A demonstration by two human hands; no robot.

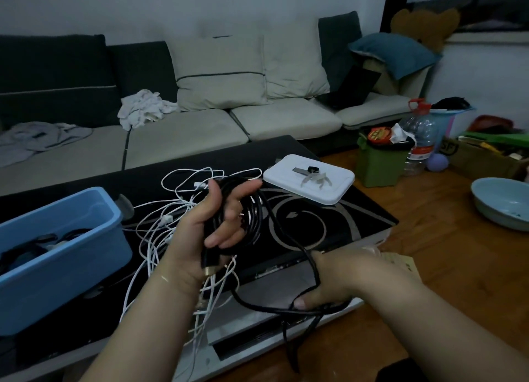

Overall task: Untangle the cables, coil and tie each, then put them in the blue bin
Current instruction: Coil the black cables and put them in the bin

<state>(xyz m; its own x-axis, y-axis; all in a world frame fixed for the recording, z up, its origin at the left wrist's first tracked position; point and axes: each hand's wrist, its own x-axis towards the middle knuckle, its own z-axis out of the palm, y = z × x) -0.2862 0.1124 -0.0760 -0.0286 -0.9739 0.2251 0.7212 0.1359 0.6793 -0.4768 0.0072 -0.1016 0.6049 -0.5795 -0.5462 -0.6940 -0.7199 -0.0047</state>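
Observation:
My left hand (209, 224) is raised over the black table (343, 218) and holds a coil of black cable (252, 218) looped around its fingers; a gold-tipped plug (208, 264) hangs below the palm. The loose end of that cable runs down to my right hand (335, 278), which grips it near the table's front edge. A tangle of white cables (160, 224) lies on the table behind my left hand and spills over the front. The blue bin (71, 238) stands at the left with dark coiled cables inside.
A white lidded box (323, 190) with small items on top sits at the table's far right. A sofa with cushions and clothes lies beyond. On the wooden floor at right are a green bin (380, 164), a water jug, a light-blue bowl (503, 201) and boxes.

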